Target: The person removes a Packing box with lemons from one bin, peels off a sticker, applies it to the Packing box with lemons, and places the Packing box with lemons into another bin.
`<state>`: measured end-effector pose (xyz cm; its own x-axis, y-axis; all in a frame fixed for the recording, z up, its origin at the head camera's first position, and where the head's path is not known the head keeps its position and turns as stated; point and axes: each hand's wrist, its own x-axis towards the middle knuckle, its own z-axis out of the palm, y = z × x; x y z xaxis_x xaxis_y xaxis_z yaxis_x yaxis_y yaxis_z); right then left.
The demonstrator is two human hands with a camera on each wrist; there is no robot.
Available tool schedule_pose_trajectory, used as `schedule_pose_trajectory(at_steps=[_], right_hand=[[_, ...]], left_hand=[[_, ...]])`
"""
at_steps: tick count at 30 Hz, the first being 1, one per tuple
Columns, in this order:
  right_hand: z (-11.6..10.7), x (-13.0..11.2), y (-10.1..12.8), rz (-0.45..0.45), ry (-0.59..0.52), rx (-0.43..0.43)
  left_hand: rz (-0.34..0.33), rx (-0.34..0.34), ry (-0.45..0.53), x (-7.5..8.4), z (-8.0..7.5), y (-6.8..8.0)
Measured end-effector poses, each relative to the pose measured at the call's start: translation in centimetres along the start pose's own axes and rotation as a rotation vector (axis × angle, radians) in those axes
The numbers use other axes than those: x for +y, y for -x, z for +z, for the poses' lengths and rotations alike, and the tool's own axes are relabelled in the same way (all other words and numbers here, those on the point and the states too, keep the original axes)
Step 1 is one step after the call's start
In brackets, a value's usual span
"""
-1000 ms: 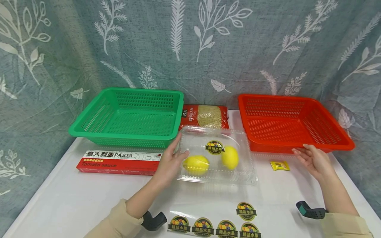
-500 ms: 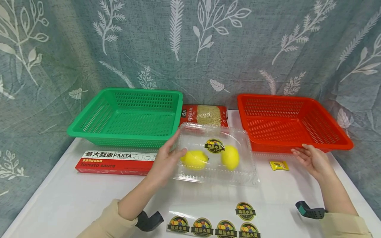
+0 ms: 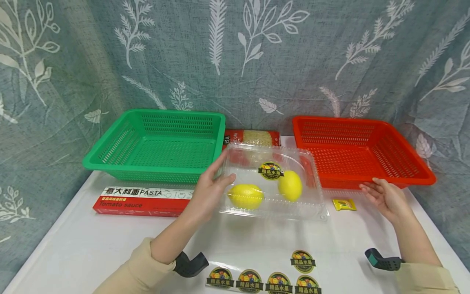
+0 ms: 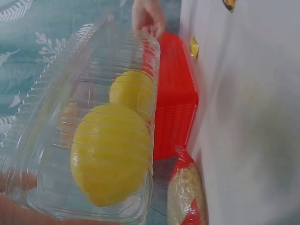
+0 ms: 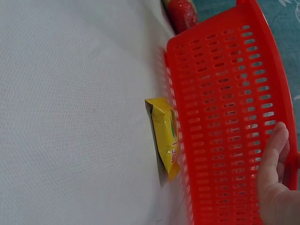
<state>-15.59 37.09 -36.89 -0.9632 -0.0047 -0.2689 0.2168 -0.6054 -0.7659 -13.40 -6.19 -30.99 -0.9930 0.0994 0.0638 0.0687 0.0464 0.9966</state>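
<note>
My left hand [image 3: 209,194] grips the left side of a clear plastic clamshell box [image 3: 273,210], held above the table and slightly tilted. Its lid carries a round black-and-gold fruit sticker [image 3: 271,170]. Two lemons lie inside: one lemon [image 3: 246,196] at the left and another lemon [image 3: 290,185] at the right. Seen from the left wrist, the nearer lemon [image 4: 110,154] shows through the ribbed wall. My right hand [image 3: 387,200] is at the front rim of the red basket [image 3: 341,181], fingers loosely bent; whether they bear on it is unclear. A small yellow packet [image 5: 164,136] lies near the basket's base.
At the back left stands a green basket [image 3: 154,166]. A red pasta box [image 3: 143,206] lies before it. Behind the clamshell lies a red bag of pasta [image 3: 253,136], partly covered. A sheet of fruit stickers [image 3: 264,281] lies at the table's front.
The left hand has raised the clamshell and shifted it a little to the right, after a slight move left. The lemons moved with it. My right hand has stayed at the red basket.
</note>
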Motion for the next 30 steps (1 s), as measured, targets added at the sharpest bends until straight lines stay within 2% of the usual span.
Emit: schedule_pose_trajectory(at_steps=[10,17,30], right_hand=[[0.5,-0.2,0.4,-0.004,0.005,0.008],[0.5,-0.3,0.3,-0.01,0.001,0.008],[0.6,-0.5,0.4,0.009,-0.006,0.017]], left_hand=[[-0.013,0.007,-0.007,1.2,1.0,-1.4],[-0.017,0.008,0.025,2.4,2.2,-2.9],[-0.049,0.012,0.039,3.4,4.8,-5.5]])
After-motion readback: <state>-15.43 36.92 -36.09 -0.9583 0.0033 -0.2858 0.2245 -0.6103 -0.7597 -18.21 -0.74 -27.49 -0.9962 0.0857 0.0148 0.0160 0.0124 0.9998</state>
